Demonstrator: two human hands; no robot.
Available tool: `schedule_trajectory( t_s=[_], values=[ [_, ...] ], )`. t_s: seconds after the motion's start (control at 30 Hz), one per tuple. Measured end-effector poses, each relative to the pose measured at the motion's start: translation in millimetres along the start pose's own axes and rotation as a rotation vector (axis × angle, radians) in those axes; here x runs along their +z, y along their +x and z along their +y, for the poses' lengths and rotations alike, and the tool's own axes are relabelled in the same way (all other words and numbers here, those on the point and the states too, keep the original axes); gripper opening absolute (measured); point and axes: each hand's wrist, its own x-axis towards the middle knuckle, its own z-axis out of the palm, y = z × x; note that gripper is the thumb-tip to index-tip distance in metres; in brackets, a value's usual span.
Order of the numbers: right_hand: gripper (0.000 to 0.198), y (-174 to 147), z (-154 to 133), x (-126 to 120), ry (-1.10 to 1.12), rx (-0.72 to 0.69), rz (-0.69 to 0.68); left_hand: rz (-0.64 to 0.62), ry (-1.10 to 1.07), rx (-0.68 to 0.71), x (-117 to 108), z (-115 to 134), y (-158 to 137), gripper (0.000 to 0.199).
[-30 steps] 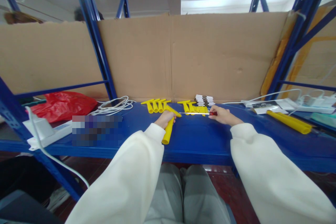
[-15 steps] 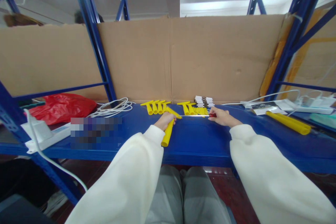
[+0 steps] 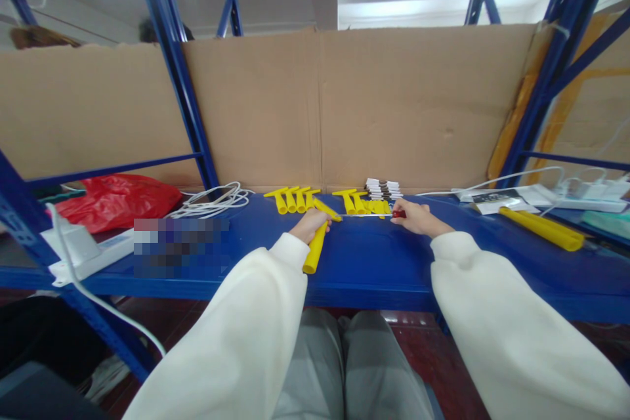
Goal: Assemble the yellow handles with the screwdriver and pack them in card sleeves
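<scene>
My left hand (image 3: 310,226) is closed around a yellow T-shaped scraper (image 3: 315,252), whose tubular handle points toward me and whose crosspiece slants up past my fingers. In my right hand (image 3: 416,217) is the red handle of a screwdriver (image 3: 398,214), gripped in my fingertips. Its thin metal shaft runs left across the table, and the tip meets the right end of the yellow crosspiece. Whether it sits in a screw is too small to tell. Behind my hands lie several yellow T-shaped pieces (image 3: 280,202) on the left and more T-shaped pieces (image 3: 348,202) near the middle.
Small yellow parts (image 3: 377,207) and stacked white-and-black pieces (image 3: 382,189) lie beyond the screwdriver. Yellow tubes (image 3: 541,230) and a power strip (image 3: 536,195) are on the right. A red plastic bag (image 3: 121,202) and coiled white cable (image 3: 216,202) lie left. A cardboard wall (image 3: 256,111) closes the back.
Almost nothing differs. Both hands keep their hold and place, with the screwdriver against the yellow crosspiece; the view has shifted very slightly.
</scene>
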Motion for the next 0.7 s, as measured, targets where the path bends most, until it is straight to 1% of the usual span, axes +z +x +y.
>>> schedule_trajectory(
  t_s=[0.27, 0.37, 0.43, 0.5, 0.7],
  values=[
    [0.013, 3.2, 2.5, 6.3, -0.028, -0.009, -0.016, 0.036, 0.006, 0.031, 0.4, -1.7, -0.9, 0.016],
    [0.013, 2.7, 1.3, 6.8, -0.028, 0.016, -0.030, 0.045, -0.005, 0.012, 0.5, 1.5, -7.2, 0.023],
    [0.013, 2.2, 0.1, 7.0, -0.030, 0.025, -0.034, 0.027, -0.034, -0.003, 0.6, 4.5, -12.3, 0.030],
    [0.014, 1.9, -0.9, 7.5, -0.034, 0.031, -0.044, 0.019, -0.059, -0.019, 0.5, 6.9, -15.9, 0.032],
    [0.013, 4.0, 2.7, 11.8, -0.008, 0.026, -0.084, 0.002, -0.077, -0.046, -0.5, 7.0, -14.7, 0.021]
  ],
)
